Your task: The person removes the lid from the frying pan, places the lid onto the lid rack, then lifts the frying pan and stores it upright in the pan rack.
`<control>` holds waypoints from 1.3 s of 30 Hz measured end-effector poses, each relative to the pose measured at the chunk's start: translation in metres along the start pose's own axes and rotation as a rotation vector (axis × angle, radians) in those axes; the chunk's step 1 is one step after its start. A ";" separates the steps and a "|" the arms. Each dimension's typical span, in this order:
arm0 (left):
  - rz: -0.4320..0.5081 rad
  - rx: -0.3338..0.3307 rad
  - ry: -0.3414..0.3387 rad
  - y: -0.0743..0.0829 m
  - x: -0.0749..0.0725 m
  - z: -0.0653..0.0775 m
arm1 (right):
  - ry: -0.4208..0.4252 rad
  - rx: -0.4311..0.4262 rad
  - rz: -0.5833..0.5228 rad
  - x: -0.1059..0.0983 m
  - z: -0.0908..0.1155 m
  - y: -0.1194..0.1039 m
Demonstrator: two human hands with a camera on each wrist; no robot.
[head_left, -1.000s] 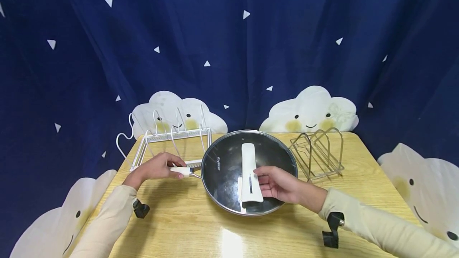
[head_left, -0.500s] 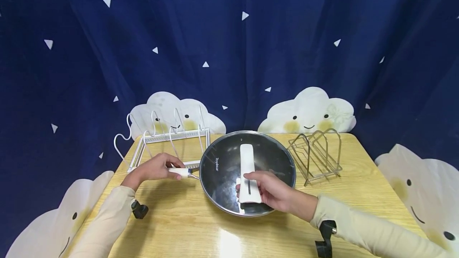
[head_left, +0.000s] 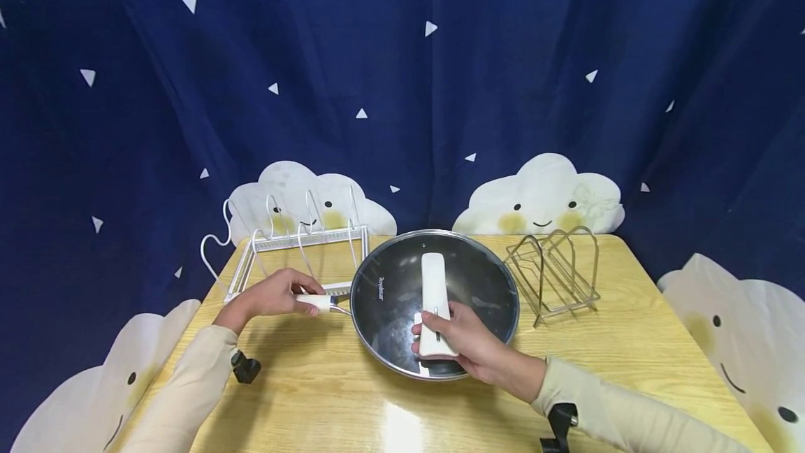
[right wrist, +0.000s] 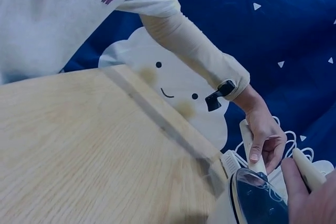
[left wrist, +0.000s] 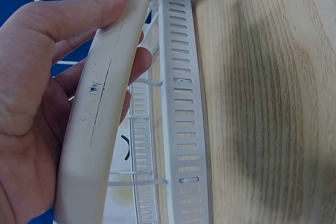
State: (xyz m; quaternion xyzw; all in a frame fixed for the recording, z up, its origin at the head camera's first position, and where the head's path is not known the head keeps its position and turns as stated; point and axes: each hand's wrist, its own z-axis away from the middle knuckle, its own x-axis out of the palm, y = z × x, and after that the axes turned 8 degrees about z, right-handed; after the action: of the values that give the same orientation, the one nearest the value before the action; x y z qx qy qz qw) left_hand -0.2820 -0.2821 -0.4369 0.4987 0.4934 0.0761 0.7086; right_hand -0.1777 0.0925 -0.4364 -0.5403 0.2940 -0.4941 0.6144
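A wok with a black-looking glass lid (head_left: 390,324) stands mid-table. My left hand (head_left: 270,293) grips its off-white handle (head_left: 313,302), which points left. In the left wrist view, the thumb lies along the top of that handle (left wrist: 102,93) and the fingers curl beneath. My right hand (head_left: 481,344) holds the near end of the lid's long white handle (head_left: 434,278), thumb on top and fingertips showing on its left side. The lid sits on the wok (right wrist: 223,211), rims together. Part of the lid handle (right wrist: 310,174) shows by the right hand (right wrist: 315,203) in the right wrist view.
A white wire rack (head_left: 295,241) stands behind the left hand; its slotted base (left wrist: 181,103) lies close beside the wok handle. A metal wire rack (head_left: 569,309) stands right of the wok. The wooden table (head_left: 302,397) ends at a blue curtain (head_left: 352,54).
My right hand has moved from the right side of the lid handle to over it, and its thumb and fingers have closed around it. The left hand keeps its grip.
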 end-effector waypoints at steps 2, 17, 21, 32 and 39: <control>-0.003 -0.020 0.002 0.001 0.000 0.000 | 0.019 -0.001 0.000 0.001 -0.001 0.000; -0.009 -0.037 0.007 0.000 0.001 -0.001 | 0.047 -0.010 -0.026 0.002 0.000 0.004; -0.005 -0.044 0.005 -0.001 0.001 -0.002 | 0.057 -0.012 -0.021 0.002 0.000 0.005; -0.020 -0.037 0.005 0.001 0.001 -0.001 | 0.031 -0.044 0.004 -0.003 -0.001 0.004; -0.028 -0.048 0.006 0.004 0.001 -0.001 | -0.004 -0.059 0.021 -0.008 0.001 -0.001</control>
State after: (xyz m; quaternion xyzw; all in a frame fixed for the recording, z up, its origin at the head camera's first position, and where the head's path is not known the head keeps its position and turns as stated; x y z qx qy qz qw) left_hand -0.2810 -0.2790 -0.4342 0.4743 0.5005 0.0798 0.7199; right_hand -0.1802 0.0998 -0.4364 -0.5561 0.3131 -0.4775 0.6039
